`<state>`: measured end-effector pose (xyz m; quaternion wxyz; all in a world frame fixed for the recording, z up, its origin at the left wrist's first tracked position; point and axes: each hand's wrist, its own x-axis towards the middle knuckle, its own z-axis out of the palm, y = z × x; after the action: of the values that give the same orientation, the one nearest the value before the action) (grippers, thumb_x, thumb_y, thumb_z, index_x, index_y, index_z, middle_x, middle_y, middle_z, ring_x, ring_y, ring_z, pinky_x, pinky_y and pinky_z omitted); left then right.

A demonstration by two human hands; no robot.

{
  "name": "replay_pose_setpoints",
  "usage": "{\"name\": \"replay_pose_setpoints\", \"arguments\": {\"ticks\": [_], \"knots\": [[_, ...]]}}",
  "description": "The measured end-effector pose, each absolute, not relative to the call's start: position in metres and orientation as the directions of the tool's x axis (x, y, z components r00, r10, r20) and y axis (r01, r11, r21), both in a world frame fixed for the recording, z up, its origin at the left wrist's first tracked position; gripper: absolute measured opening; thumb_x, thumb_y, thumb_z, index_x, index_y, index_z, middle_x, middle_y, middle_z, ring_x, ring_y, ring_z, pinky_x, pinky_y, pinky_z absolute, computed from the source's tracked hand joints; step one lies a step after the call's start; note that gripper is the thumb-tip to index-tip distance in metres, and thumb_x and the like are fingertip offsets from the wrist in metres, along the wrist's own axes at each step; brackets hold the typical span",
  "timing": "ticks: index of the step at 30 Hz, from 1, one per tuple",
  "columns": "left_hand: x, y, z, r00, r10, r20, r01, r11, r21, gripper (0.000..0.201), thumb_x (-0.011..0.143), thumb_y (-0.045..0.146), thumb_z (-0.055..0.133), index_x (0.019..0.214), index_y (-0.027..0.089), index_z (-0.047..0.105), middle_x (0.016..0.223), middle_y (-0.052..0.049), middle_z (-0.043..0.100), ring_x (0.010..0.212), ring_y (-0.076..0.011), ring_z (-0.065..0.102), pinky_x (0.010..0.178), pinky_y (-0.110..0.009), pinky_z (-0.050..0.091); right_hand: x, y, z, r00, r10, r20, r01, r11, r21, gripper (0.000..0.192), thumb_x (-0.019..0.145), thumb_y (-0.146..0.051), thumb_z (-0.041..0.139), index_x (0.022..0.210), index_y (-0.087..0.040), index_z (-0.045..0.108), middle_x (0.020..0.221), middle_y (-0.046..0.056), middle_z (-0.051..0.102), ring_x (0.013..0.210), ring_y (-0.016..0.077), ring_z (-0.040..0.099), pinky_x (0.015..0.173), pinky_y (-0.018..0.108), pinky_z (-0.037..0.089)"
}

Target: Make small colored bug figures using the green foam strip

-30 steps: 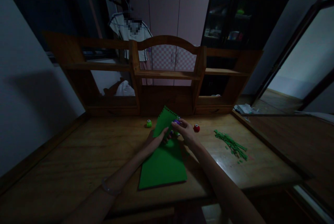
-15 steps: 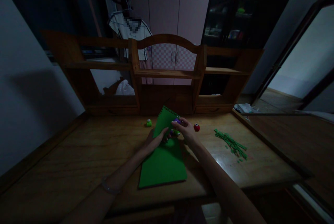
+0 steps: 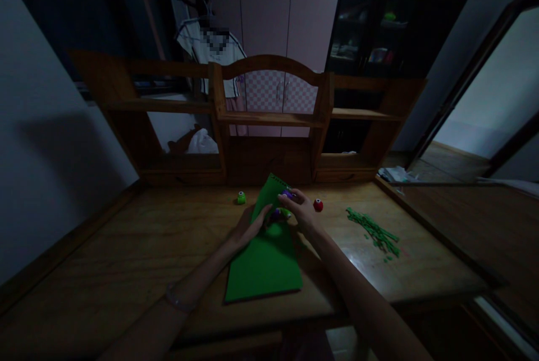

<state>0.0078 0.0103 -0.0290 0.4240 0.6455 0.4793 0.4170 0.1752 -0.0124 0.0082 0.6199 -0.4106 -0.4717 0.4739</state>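
My left hand [image 3: 251,227] is closed on a green sheet [image 3: 266,195], its thumb on the near face. The sheet is raised and tilted, with a row of small dark notches along its top edge. My right hand [image 3: 301,209] pinches a small purple gadget [image 3: 287,195] against the sheet's upper right edge; its exact kind is unclear. Under the hands sits a small green-and-white item [image 3: 285,214], with a bit of purple beside it, partly hidden. Below lies a flat green sheet or board [image 3: 265,268] on the wooden desk [image 3: 138,248].
A small lime-green item with a white top [image 3: 241,198] stands left of the hands. A similar red one [image 3: 318,205] is to their right. Farther right lies a heap of thin green strips [image 3: 373,230] with scraps. A wooden shelf unit [image 3: 269,119] lines the desk's back.
The raised green sheet has shifted slightly to the right at its top edge. My right hand keeps its pinch on the purple gadget, almost still.
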Motion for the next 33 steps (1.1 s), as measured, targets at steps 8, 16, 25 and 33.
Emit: {"name": "replay_pose_setpoints", "arguments": {"ticks": [8,16,25,33], "knots": [[0.008,0.005,-0.023,0.287,0.928,0.238,0.230,-0.308,0.923,0.046,0.089,0.054,0.040,0.085,0.015,0.063,0.062,-0.001,0.060,0.055,-0.0147,0.056,0.051,-0.023,0.042,0.172,-0.015,0.013,0.120,0.972,0.202,-0.196,0.222,-0.955,0.037,0.064,-0.039,0.077,0.091,-0.018,0.063,0.092,0.005,0.067,0.085,0.0180,0.063,0.079,0.029,0.049],[0.011,0.002,-0.014,0.326,0.901,0.287,0.220,-0.368,0.903,0.040,0.090,0.051,0.039,0.090,0.016,0.057,0.061,0.001,0.055,0.051,-0.0134,0.050,0.051,-0.023,0.040,0.171,-0.016,0.014,0.113,0.970,0.213,-0.214,0.233,-0.948,0.037,0.063,-0.040,0.078,0.090,-0.018,0.064,0.090,0.004,0.067,0.084,0.0181,0.063,0.079,0.030,0.050],[0.007,0.002,-0.018,0.314,0.926,0.209,0.238,-0.289,0.927,0.045,0.088,0.056,0.040,0.084,0.016,0.060,0.059,0.001,0.055,0.055,-0.0142,0.053,0.053,-0.023,0.042,0.170,-0.019,0.014,0.137,0.967,0.215,-0.212,0.240,-0.947,0.040,0.064,-0.043,0.077,0.092,-0.018,0.063,0.091,0.004,0.067,0.085,0.0185,0.063,0.078,0.029,0.050],[0.007,0.004,-0.020,0.351,0.915,0.198,0.177,-0.273,0.946,0.043,0.088,0.055,0.041,0.083,0.016,0.059,0.061,0.000,0.055,0.055,-0.0145,0.053,0.054,-0.024,0.043,0.171,-0.017,0.015,0.139,0.960,0.242,-0.196,0.266,-0.944,0.042,0.063,-0.048,0.076,0.091,-0.019,0.063,0.089,0.004,0.066,0.085,0.0185,0.062,0.079,0.029,0.050]]}}
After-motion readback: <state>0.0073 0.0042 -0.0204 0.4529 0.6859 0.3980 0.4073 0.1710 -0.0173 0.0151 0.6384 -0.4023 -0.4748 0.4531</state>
